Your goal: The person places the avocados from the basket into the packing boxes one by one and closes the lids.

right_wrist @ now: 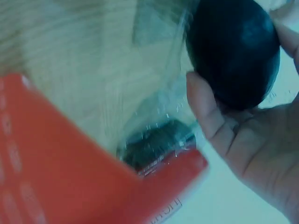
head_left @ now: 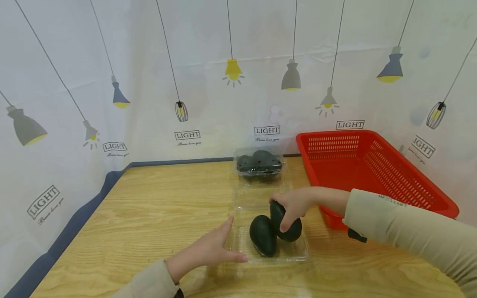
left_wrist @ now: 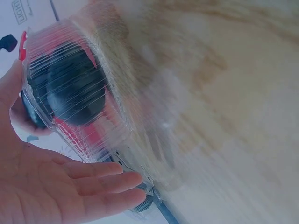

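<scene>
A clear plastic clamshell box (head_left: 294, 255) lies on the table, its lid (head_left: 257, 196) folded back behind it. One dark green avocado (head_left: 263, 236) rests in its left part; the box's ribbed wall partly veils it in the left wrist view. My right hand (head_left: 296, 205) grips a second avocado (head_left: 292, 234) over the right part of the box, tilted beside the first. In the right wrist view, fingers and thumb curl round this avocado (right_wrist: 236, 51). At the box's left side, my left hand (head_left: 210, 248) has straight, spread fingers and holds nothing.
Behind stands a closed clear box with several avocados (head_left: 264, 160) by the table's back edge. A red slotted plastic basket (head_left: 328, 176) sits at the back right, under and beyond my right forearm. A lamp-patterned curtain (head_left: 208, 107) hangs behind the wooden table (head_left: 160, 198).
</scene>
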### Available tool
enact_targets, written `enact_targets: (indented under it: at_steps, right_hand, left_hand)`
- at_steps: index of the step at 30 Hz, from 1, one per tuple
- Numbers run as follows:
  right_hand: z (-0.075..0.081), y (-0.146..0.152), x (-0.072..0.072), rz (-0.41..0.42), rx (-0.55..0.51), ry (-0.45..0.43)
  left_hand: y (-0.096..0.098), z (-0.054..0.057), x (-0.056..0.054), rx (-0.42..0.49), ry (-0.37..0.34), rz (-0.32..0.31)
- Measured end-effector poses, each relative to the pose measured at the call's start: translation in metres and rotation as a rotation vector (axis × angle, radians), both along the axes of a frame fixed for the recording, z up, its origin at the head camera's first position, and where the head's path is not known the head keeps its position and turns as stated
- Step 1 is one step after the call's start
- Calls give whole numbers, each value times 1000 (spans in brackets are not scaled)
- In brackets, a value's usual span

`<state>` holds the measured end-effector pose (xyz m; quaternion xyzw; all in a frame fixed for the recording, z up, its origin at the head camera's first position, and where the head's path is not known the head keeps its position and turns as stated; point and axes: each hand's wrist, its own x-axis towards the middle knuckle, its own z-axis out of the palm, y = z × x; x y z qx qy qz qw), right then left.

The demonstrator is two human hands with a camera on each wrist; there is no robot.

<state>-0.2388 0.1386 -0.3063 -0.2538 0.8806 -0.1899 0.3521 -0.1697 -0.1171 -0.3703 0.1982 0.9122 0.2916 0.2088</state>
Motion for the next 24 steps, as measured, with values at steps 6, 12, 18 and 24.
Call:
enact_targets:
  at_steps: [6, 12, 18, 24]
  right_hand:
    - [-18, -12, 10, -26, 3, 19]
    - [-31, -22, 15, -68, 62, 77]
    - [-28, -28, 17, -75, 109, 105]
    - [-22, -24, 16, -117, 95, 159]
  left_hand:
    - [-1, 0, 0, 7, -28, 1]
    - [-1, -1, 0, 9, -30, -6]
    - [-2, -3, -1, 9, -30, -5]
    - [-2, -4, -2, 21, -44, -3]
